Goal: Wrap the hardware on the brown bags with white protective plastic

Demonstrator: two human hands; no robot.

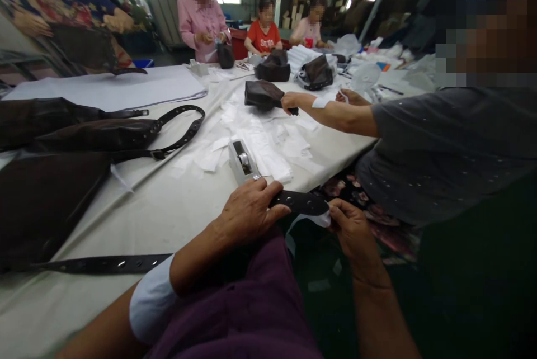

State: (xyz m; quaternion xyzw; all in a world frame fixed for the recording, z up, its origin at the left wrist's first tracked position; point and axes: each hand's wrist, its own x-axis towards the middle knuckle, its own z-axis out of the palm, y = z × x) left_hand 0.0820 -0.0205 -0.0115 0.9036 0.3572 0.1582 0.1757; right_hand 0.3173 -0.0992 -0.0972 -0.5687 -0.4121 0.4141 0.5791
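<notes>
My left hand (248,209) is closed around a dark strap (302,203) studded with metal eyelets, near its rounded end. At that tip, the fingers of my right hand (351,226) are pinched on a thin whitish wrapping sheet (315,219), which hangs just under the strap. A large dark brown bag (54,202) lies flat on the table to my left. Its eyeleted strap (104,264) runs toward my left forearm and passes out of sight behind it. Just beyond my left hand stands a grey tape dispenser (243,162).
White paper sheets (255,124) are strewn over the table (168,208). More dark bags (96,132) lie at the left. Close on my right, a co-worker in a grey shirt (448,141) grips a dark bag (262,94). Several other people stand around the table.
</notes>
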